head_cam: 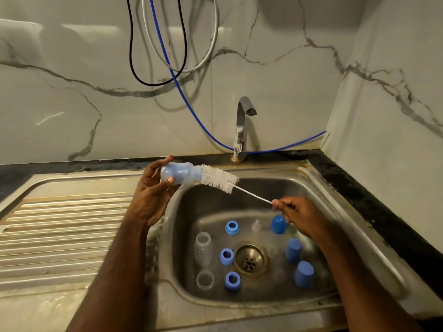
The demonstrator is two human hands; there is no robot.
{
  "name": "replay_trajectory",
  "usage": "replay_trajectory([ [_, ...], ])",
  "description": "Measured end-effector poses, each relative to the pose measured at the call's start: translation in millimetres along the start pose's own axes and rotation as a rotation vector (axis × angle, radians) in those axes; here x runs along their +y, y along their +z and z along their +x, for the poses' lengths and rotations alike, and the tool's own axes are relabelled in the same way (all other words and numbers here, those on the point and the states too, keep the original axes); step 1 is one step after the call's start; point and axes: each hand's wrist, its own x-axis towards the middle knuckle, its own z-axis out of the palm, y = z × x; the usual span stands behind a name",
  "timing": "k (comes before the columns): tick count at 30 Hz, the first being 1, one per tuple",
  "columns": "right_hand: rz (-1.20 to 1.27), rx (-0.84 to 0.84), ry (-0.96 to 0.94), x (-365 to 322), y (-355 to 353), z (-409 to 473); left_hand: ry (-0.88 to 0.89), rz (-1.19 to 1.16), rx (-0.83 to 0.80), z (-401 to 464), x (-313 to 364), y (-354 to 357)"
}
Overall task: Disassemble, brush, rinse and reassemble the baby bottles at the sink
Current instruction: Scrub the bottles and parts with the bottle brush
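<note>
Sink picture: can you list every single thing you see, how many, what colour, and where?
bottle: 1, bluish clear, held over the sink's left edge
bottle brush: 1, white, bristles partly inside that bottle
screw rings: 3, blue, basin floor left of the drain
caps: 3, blue, basin floor right of the drain
clear bottles: 2, basin floor, far left
teat: 1, clear, back of the basin
drain: 1, brassy, basin middle
faucet: 1, chrome, behind the sink
hoses: 3, blue, black, grey, on the wall
left hand: holds the bottle
right hand: pinches the brush handle
</note>
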Motion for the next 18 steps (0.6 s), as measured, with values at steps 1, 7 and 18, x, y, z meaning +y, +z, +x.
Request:
replay_trajectory([
  [1,-0.027,-0.058,0.011,-1,2,-2,0.002,0.024,0.026,0,-1,3],
  [7,-0.148,-0.088,-0.043,-10,1,-5,0.067,0.476,0.232,1,-1,10],
  [18,-0.109,0.041,-0.049,-6,-3,-2,0.019,0.344,0.610,3,9,-3],
])
